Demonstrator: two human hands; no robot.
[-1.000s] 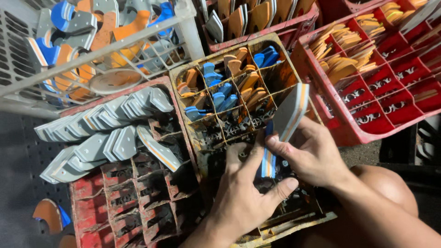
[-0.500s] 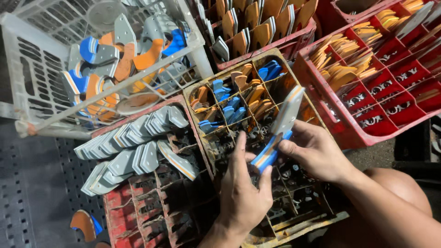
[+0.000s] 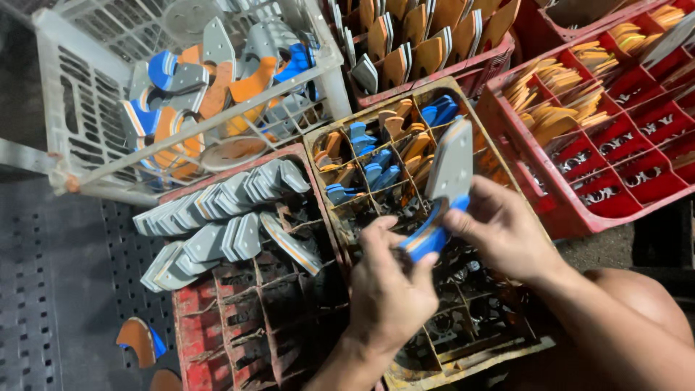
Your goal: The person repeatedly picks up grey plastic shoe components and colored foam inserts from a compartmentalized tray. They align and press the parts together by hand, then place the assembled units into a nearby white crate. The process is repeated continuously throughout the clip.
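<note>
Grey-blue shoe-sole piece (image 3: 443,194) now lifted higher above yellow divided crate (image 3: 318,141) than half a second ago. Right hand (image 3: 507,232) pinches its middle; left hand (image 3: 387,286) closed on blue lower end.

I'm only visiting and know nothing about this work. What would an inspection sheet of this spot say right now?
Surface: dark perforated floor mat, with one loose orange and blue piece on it.
Job's things: a grey, blue and orange layered piece, held over the yellow divided crate.
Clutter: white basket of mixed pieces; red crate carrying rows of grey pieces; red crates of orange pieces at right.
Grips: left hand and right hand both hold the layered piece.
Cables: nothing seen.
Surroundings: the person's bare knee at lower right.
</note>
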